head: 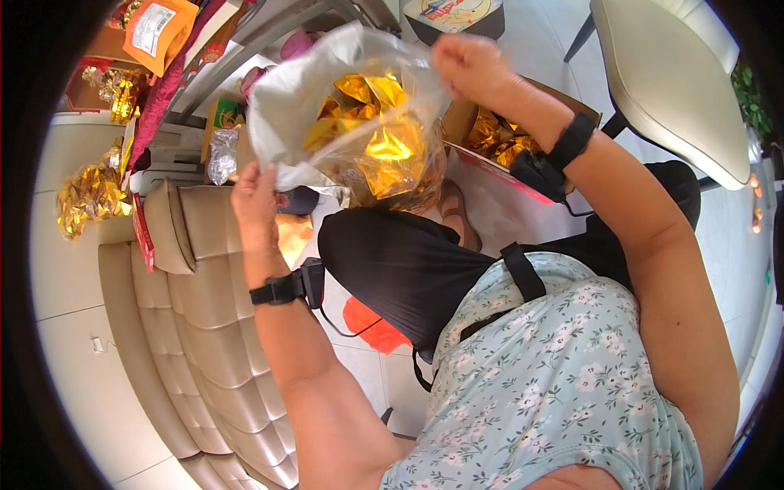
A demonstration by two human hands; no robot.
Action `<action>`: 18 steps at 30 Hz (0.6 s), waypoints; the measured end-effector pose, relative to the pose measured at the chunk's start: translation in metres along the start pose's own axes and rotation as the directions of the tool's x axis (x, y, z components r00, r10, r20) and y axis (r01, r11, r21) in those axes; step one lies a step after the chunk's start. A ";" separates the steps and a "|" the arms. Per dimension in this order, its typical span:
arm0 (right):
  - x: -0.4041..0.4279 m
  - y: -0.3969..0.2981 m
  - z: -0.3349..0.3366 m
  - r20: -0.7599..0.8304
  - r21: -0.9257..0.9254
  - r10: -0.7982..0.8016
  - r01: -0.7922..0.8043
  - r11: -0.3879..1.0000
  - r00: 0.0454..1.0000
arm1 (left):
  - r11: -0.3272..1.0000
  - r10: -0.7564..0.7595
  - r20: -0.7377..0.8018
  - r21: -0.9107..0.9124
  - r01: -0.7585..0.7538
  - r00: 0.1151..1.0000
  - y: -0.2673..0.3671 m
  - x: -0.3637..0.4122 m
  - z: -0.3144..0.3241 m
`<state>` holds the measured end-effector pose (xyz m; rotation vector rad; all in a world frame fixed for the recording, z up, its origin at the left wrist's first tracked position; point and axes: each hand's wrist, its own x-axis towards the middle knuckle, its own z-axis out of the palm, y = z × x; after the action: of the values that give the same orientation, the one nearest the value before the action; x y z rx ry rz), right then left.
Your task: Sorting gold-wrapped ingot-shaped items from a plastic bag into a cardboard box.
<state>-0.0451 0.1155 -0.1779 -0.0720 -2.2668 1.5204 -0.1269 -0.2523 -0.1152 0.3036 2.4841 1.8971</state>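
A large clear plastic bag (275,110) hangs spread between my two hands, its mouth wide. Inside lie several folded gold foil pieces (392,147), crumpled against one another. My left hand (254,190) pinches the bag's rim at the left. At the upper right my right hand (468,64), a little blurred, grips the opposite side of the rim. Just below my right forearm stands an open cardboard box (508,174) with more gold foil pieces (490,135) in it; the forearm hides part of this box.
To the left runs a tufted beige sofa (214,318). A cream chair (667,79) stands at the upper right, and a stool with a printed top (453,15) at the top. An orange-red plastic bag (373,324) lies on the floor. Gold foil decorations (92,199) are at the far left.
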 end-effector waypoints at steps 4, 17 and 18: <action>-0.021 0.014 -0.004 0.008 0.077 0.356 -0.356 0.931 0.934 | 0.992 -0.088 0.034 0.089 0.085 0.996 -0.020 0.003 -0.005; -0.010 -0.001 0.016 0.187 0.006 0.339 -0.347 0.938 0.922 | 0.994 -0.103 -0.012 0.036 0.104 0.995 -0.016 0.038 -0.004; -0.009 0.000 0.016 0.100 0.063 0.288 -0.295 0.954 0.953 | 0.994 -0.104 -0.075 0.007 0.105 0.992 -0.018 0.037 -0.009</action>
<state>-0.0429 0.0990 -0.1855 -0.3370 -2.3448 1.7908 -0.1666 -0.2597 -0.1258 0.1022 2.5031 1.8884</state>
